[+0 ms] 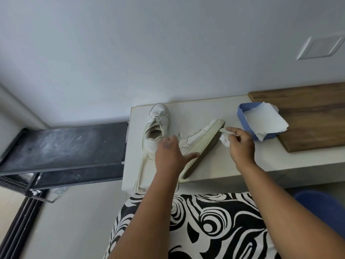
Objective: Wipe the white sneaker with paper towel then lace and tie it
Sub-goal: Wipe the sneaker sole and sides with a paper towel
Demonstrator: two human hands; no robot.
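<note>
Counter (214, 109) of pale off-white stone carries everything, with a brown wooden board (306, 116) at its right end. On that board's near corner sits a blue plastic tub (242, 116) of white paper towels. One white leather sneaker (200, 141) lies tipped on its side, sole facing right; the left hand (170, 156) grips its heel end. Just beside its toe, the right hand (240, 144) pinches a crumpled white paper towel (225, 140) in curled fingers. A second white sneaker (155, 126) stands upright to the left.
</note>
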